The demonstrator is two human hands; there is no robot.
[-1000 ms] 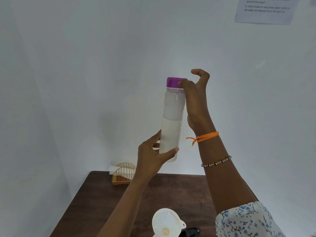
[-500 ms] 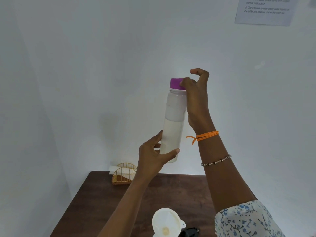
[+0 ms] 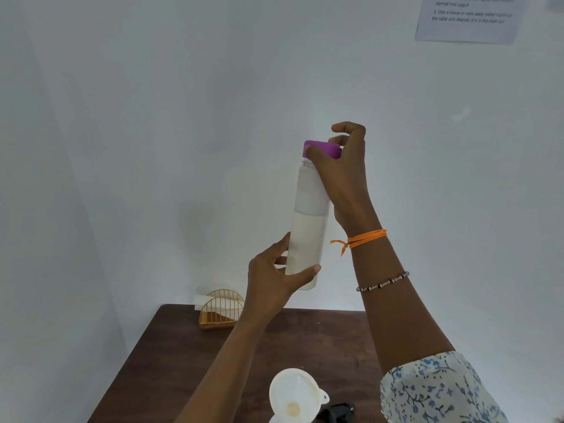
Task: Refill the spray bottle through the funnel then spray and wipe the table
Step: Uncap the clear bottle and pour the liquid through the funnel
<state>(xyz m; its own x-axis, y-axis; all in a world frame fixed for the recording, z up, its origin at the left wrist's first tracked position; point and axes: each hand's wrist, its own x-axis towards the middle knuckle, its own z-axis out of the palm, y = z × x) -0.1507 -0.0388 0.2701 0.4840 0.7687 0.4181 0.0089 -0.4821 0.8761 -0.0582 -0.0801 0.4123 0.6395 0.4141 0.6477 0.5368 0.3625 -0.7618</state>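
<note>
Wall notice reads "Use a tissue to wipe away".

left hand gripped base of frosted bottle, held upright above surface | right hand pinched purple cap | white funnel at near edge | gold wire holder at far left corner

Dark brown wooden table, gold wire napkin holder with white tissues at its far-left corner
</note>
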